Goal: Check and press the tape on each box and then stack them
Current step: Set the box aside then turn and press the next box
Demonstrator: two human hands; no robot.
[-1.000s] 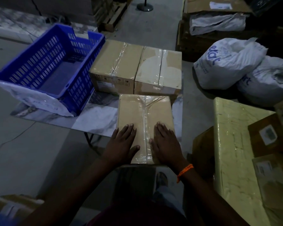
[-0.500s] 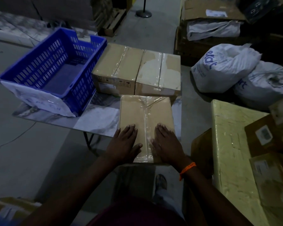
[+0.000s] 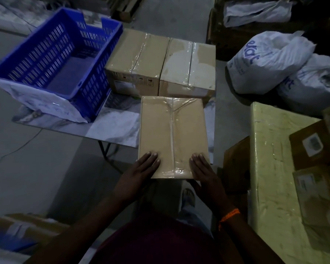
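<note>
Three taped cardboard boxes are sitting on the counter [image 3: 112, 128], and you're working on the nearest box [image 3: 171, 134]. It's lying flat just in front of the other two and looks to be poking out past the counter's near edge.

Big change from half a second ago: your hands were pressing right alongside the tape strip [image 3: 172, 138] running down the middle, and now they're spreading out to the near corners. Your left hand [image 3: 139, 172] is resting on the near left corner and your right hand [image 3: 204, 172] on the near right one, with the tape bare between them. Fingers on both are lying straight and flat on the cardboard, not curling round anything.

My read is that the tape check on this box is wrapping up and you're getting set to take it by the sides. Nothing's stacked yet: the back left box [image 3: 137, 54] and back right box [image 3: 191, 61] are sitting side by side, touching, next to the blue crate [image 3: 61, 54].
</note>
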